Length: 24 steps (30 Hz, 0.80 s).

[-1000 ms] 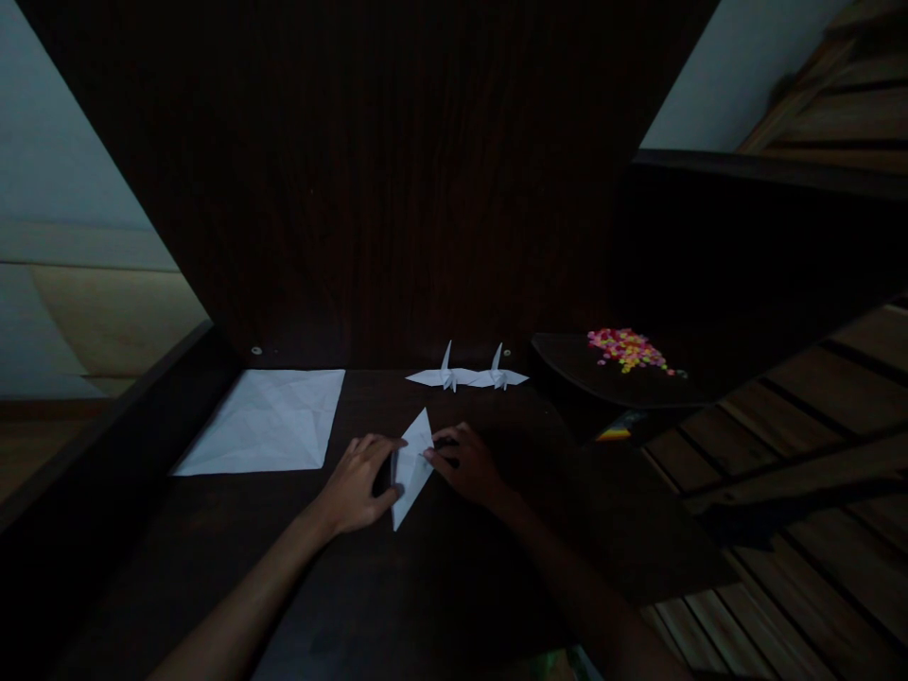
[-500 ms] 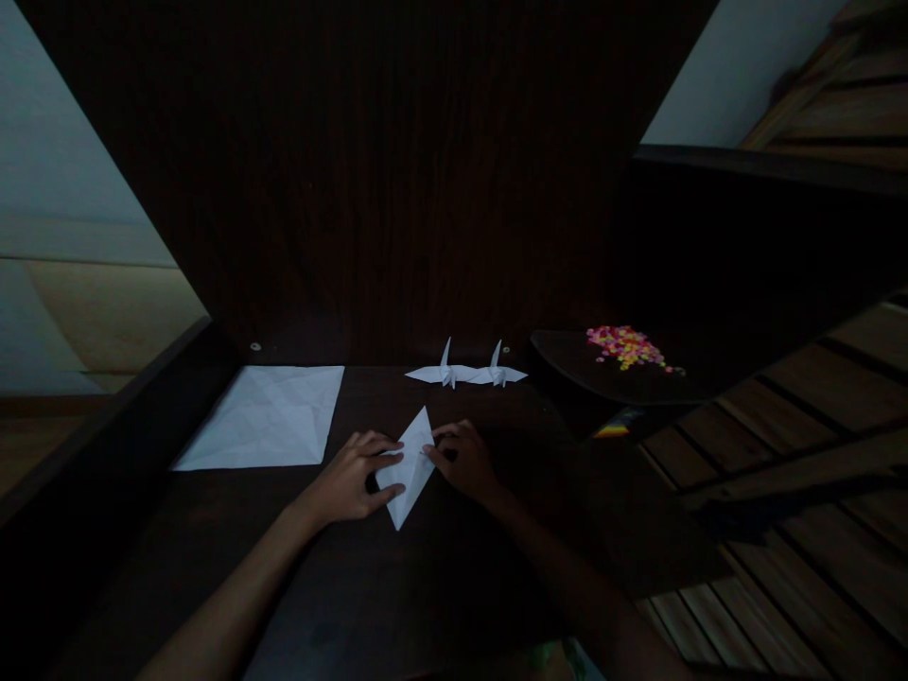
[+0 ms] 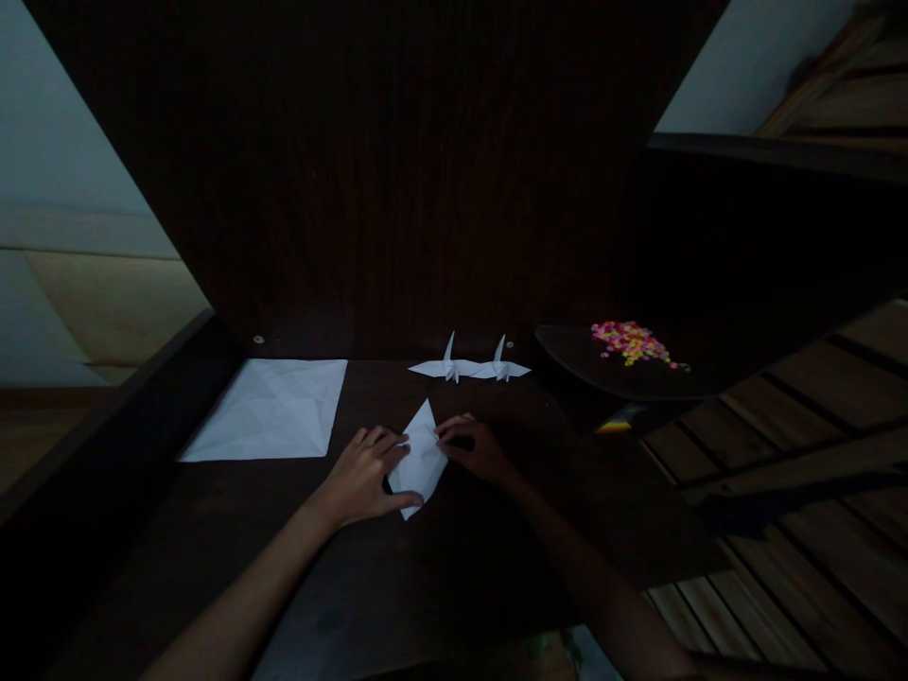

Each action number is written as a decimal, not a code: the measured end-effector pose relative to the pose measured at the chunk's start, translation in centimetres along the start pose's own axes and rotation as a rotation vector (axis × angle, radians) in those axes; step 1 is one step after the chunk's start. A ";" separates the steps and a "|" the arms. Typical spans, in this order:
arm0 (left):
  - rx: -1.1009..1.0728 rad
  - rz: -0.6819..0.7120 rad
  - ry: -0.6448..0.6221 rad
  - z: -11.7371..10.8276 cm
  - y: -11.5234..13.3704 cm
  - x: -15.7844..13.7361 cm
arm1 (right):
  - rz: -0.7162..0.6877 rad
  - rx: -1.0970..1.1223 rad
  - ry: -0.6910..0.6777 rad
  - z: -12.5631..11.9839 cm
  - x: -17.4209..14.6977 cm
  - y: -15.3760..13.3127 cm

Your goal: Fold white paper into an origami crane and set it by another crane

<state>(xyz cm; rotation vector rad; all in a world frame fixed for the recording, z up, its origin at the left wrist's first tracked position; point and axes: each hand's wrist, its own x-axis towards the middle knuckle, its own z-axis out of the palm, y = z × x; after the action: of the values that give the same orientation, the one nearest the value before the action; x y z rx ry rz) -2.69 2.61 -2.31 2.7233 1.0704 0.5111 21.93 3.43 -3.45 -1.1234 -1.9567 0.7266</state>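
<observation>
A white sheet of folded paper (image 3: 418, 463), shaped like a slim diamond, lies on the dark tabletop. My left hand (image 3: 367, 473) rests on its left side, thumb and fingers spread apart and pressing it down. At the upper right edge my right hand (image 3: 477, 448) pinches the paper between thumb and fingertips, with the edge lifted a little. Just behind stand two white origami cranes, the left crane (image 3: 448, 369) and the right crane (image 3: 500, 369), side by side with wingtips touching or overlapping. The paper's underside is hidden.
A creased white paper square (image 3: 266, 411) lies at the left. Many small colourful pieces (image 3: 631, 342) are heaped on a dark rounded shelf (image 3: 567, 364) at the right. A tall dark panel (image 3: 397, 189) rises behind the cranes, and a low side board (image 3: 142, 402) borders the left.
My right fingers have moved up the paper's right edge and now lift it, so that side bulges. My left thumb has slid right, towards the lower tip.
</observation>
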 end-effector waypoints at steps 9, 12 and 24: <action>0.006 -0.022 -0.001 0.4 -0.1 0.2 | -0.155 -0.216 -0.069 0.0 -0.8 -0.1; -0.046 0.031 -0.051 -0.2 -0.9 0.2 | -0.223 -0.252 -0.079 0.3 -0.9 -0.2; -0.182 0.067 -0.152 -2.0 -1.9 -0.1 | -0.287 -0.238 -0.200 0.0 -1.2 -1.0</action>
<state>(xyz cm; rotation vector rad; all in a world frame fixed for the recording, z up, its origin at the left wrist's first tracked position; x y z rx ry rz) -4.68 3.95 -1.04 2.5978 0.8536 0.3827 21.89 1.90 -3.13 -0.9018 -2.3625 0.4757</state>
